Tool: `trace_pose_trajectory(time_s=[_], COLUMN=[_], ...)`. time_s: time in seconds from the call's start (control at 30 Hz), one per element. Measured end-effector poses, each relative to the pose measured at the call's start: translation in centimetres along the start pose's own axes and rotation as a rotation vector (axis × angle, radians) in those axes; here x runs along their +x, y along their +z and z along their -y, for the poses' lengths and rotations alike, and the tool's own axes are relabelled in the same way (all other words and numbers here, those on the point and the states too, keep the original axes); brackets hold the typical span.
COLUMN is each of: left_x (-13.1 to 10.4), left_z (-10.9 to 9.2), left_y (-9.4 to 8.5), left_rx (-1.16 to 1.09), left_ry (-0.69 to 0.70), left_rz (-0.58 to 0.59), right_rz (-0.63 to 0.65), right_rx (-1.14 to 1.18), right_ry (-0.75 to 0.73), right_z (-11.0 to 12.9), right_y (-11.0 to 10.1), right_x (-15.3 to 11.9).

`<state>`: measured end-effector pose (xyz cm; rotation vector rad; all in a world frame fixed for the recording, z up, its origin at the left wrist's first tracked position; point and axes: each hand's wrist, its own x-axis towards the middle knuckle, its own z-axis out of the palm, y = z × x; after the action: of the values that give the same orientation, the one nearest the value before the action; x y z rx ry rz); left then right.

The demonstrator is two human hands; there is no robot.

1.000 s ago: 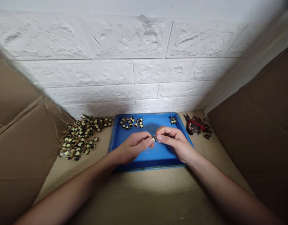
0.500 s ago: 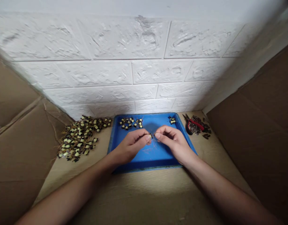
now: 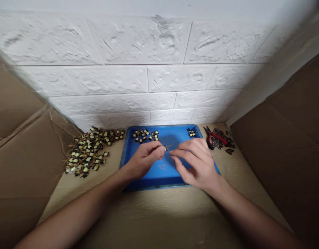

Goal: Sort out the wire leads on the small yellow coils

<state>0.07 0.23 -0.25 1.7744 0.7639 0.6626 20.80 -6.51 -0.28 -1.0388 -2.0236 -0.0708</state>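
Over the blue tray (image 3: 159,181), my left hand (image 3: 146,159) pinches a small transformer (image 3: 166,148) with a yellow-taped body and thin wire leads. The transformer's pins and leads stick out to the right of the fingertips; the rest of it is hidden. My right hand (image 3: 194,160) is just right of it, thumb and index tips close together at the end of a thin wire lead (image 3: 168,152). Several loose wire bits (image 3: 162,166) lie on the tray floor below the hands.
A large pile of similar transformers (image 3: 88,152) is left of the tray. In the tray, one group (image 3: 142,135) sits at the back left, a smaller one (image 3: 191,133) at the back right. Red-and-black pliers (image 3: 218,137) rest on dark small parts (image 3: 229,151). Cardboard walls (image 3: 281,138) flank the table.
My right hand has turned more palm-down, its fingers fanning forward and its tips slightly lower. My left hand has shifted slightly left with the transformer, whose pins and leads now show more.
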Motion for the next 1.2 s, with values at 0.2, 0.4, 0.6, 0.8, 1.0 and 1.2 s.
trace_pose_trajectory(time_s=[0.2,0.4,0.6,0.8,1.0,1.2], left_x=[-0.02,-0.07,-0.1,-0.11,-0.14,-0.2], left_z=[-0.36,-0.57,-0.59,-0.69,-0.61,-0.6], left_y=[0.08,0.17,0.22,0.19,0.11,0.09], left_rx=[0.01,0.006,-0.019,-0.029,-0.024,-0.035], left_ry=[0.0,0.026,0.029,0.049,0.063,0.051], left_rz=[0.025,0.079,0.086,0.073,0.08,0.094], right_rz=[0.0,-0.091,-0.129,-0.115,-0.081,-0.056], right_rx=[0.07,0.178,0.164,0.145,0.131,0.116], right_ry=[0.046,0.213,0.213,0.208,0.189,0.171], right_z=[0.13,0.16,0.15,0.22,0.29,0.47], right_y=[-0.08,0.5,0.78,0.84,0.82,0.67], right_x=[0.05,0.15,0.26,0.21,0.14,0.29])
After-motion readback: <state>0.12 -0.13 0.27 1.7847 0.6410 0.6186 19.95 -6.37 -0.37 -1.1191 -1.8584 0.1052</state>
